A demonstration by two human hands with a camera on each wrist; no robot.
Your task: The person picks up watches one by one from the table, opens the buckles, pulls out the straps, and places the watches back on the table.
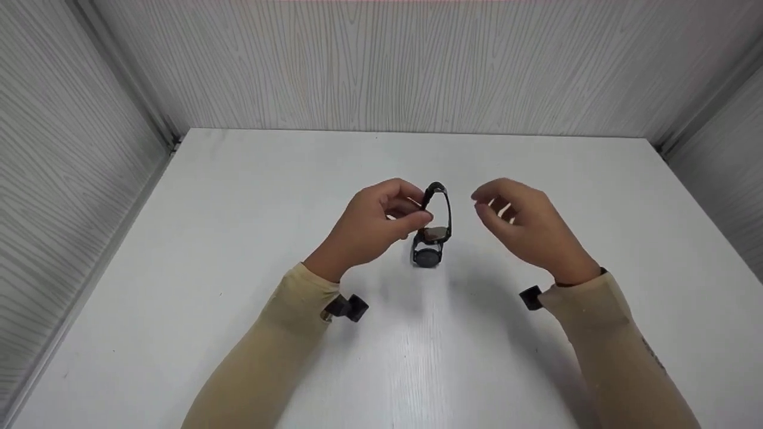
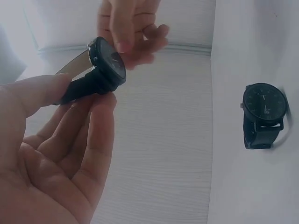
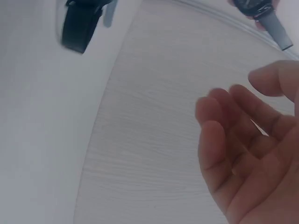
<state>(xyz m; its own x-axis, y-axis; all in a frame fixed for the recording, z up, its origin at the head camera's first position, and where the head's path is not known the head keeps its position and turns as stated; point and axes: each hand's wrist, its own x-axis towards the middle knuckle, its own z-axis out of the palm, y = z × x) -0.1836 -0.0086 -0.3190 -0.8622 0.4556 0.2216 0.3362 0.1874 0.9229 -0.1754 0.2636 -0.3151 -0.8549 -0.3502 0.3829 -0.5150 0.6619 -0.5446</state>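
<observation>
Fingers [image 2: 100, 135] of L hand [image 1: 369, 226] pinch looped blk watch [image 2: 108, 61], R hand [image 1: 530, 229] loosely bent, 2nd round watch [image 2: 265, 101] on wht table [image 1: 405, 369].

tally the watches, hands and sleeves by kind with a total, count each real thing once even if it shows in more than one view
Watches: 2 (held watch, unheld watch)
Hands: 2 (left hand, right hand)
Sleeves: 2 (left sleeve, right sleeve)
Total: 6
</observation>
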